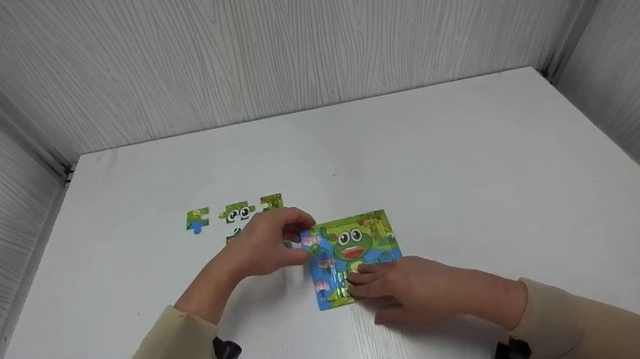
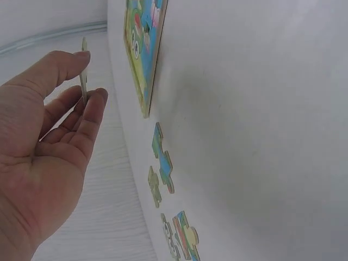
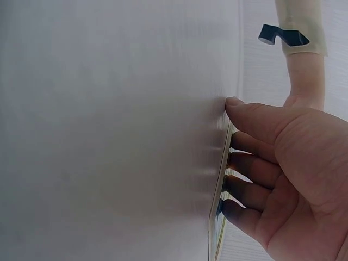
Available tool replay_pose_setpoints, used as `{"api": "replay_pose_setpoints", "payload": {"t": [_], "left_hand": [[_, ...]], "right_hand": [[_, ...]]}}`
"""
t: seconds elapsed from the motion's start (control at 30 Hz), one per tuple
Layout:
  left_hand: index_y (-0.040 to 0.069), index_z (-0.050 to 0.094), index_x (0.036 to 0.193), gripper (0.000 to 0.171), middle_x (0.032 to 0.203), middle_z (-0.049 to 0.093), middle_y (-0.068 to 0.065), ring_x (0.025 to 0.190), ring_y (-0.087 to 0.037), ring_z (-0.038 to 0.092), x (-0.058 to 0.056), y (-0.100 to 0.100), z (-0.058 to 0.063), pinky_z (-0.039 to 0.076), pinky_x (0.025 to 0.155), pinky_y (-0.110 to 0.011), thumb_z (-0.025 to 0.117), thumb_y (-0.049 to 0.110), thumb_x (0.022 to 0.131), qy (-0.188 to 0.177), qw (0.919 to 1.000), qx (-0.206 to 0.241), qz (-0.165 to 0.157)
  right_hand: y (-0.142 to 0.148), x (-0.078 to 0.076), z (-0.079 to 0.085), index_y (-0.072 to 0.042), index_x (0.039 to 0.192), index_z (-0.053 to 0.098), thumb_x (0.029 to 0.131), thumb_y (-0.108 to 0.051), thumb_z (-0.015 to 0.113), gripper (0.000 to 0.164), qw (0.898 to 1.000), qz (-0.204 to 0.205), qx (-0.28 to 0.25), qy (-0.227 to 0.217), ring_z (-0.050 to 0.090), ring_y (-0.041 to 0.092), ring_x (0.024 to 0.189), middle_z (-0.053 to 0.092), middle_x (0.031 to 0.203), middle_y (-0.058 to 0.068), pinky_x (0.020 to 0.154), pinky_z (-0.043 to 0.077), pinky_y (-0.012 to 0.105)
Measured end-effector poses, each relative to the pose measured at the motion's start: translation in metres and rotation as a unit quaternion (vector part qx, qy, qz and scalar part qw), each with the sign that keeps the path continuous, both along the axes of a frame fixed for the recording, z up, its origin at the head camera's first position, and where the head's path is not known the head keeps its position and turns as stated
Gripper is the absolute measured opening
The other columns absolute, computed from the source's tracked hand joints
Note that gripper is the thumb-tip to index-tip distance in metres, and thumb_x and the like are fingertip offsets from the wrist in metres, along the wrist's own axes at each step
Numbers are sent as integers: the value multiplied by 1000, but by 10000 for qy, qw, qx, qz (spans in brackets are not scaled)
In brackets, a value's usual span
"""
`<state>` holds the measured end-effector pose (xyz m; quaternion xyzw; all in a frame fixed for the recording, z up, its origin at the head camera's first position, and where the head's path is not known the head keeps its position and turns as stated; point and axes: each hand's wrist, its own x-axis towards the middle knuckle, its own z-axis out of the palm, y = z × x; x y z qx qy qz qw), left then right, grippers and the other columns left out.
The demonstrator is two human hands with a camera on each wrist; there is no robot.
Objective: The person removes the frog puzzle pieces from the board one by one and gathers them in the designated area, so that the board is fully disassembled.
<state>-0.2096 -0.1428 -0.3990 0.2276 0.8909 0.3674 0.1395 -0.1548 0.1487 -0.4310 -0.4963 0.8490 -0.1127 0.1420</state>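
My left hand [image 1: 265, 242] hovers by the left edge of a square frog jigsaw puzzle board [image 1: 323, 302]. In the left wrist view, its thumb and fingers pinch a thin jigsaw piece [image 2: 83, 81], seen edge-on, so its picture is hidden. The fingers of my right hand [image 1: 421, 286] rest on the board's lower right part, with the thumb near its front edge. Those fingers cover part of the frog picture. Right wrist view: the fingertips [image 3: 231, 209] touch the board's face while the thumb lies by its edge.
Several loose jigsaw pieces lie left of the board: a green and blue one [image 1: 197, 219], one with two eyes [image 1: 238, 212], a leafy one [image 1: 274, 200], and others partly behind my left hand. Pale panels [image 1: 294, 32] wall the white table [image 1: 453, 149] at the back and sides.
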Motion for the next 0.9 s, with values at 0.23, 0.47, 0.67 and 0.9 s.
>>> {"api": "replay_pose_setpoints", "payload": {"t": [0.23,0.47,0.67,0.9], "left_hand": [[8,70,130,45,120,70,-2,112,-21,67,1,-12,5,53,105,-45,86,16,89,24,9999,61,87],[5,69,128,43,121,68,-4,114,-24,66,0,-26,7,53,105,-46,86,13,89,158,9995,128,229],[6,69,130,45,124,64,-6,115,-28,62,0,-42,10,54,104,-46,85,11,89,444,9981,199,385],[4,67,134,46,129,63,-9,118,-30,61,4,-71,14,51,106,-49,82,10,91,436,9963,254,691]], "right_hand": [[-1,0,2,-14,155,56,104,-30,71,56,9998,-89,150,-77,43,21,150,50,161,5,118,41,43],[1,2,0,-10,154,57,102,-27,73,56,9999,-82,-70,-21,45,26,149,50,160,8,116,42,44],[1,3,1,-10,154,57,102,-27,73,56,10000,-75,-44,6,45,26,149,50,161,8,115,44,44],[1,4,-1,-11,154,57,102,-26,74,56,9999,-74,-91,38,46,26,149,50,160,7,115,44,44]]}}
